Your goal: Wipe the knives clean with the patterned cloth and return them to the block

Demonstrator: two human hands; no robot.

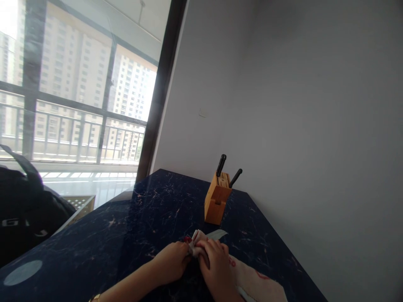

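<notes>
Low in the head view, my left hand (pixel 174 261) is closed in a fist, apparently around the handle end of a knife, with the handle mostly hidden. The knife's pale blade (pixel 217 234) sticks out to the right beyond my fingers, over the table. My right hand (pixel 215 264) is wrapped around a bunched white cloth with red marks (pixel 256 280), pressed against the knife close to my left hand. The rest of the cloth trails to the lower right. A small red patch shows between the hands; I cannot tell what it belongs to.
A wooden knife block (pixel 215 205) with two black-handled knives stands just beyond my hands. The dark blue marbled table (pixel 157 209) meets a grey wall (pixel 315 126). A round pale disc (pixel 22 272) lies at the left, near a black bag (pixel 28 209).
</notes>
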